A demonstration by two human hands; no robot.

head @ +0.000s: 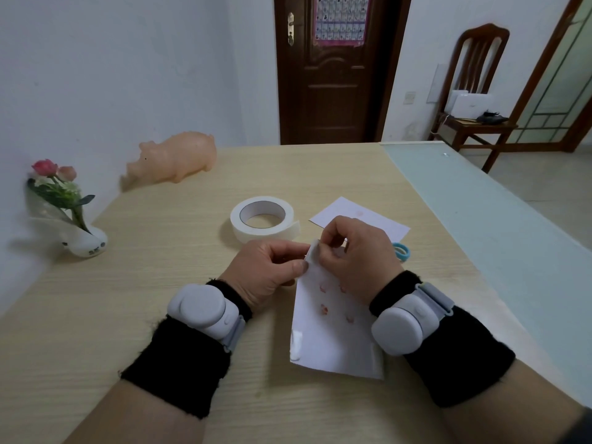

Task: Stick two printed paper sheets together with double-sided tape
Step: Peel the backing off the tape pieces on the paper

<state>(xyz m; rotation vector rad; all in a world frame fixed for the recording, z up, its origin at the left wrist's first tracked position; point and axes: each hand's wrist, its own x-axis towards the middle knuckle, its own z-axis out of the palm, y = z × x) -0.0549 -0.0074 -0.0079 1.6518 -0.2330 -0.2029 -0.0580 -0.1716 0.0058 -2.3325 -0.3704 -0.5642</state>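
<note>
While the left hand (267,267) is pinching the sheet (333,334), the right hand (358,256) is pinching a tape piece (313,253) at its corner. A tape roll (261,223) is lying nearby.

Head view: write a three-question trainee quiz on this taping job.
1. True or false: the tape roll rests on the far sheet.
2. The right hand pinches: A) the tape piece at the top corner of the near sheet; B) the scissors; C) the pig toy.
3. How many tape strips already sit on the near sheet's bottom corners?
Key: 1 false; 2 A; 3 two.
</note>
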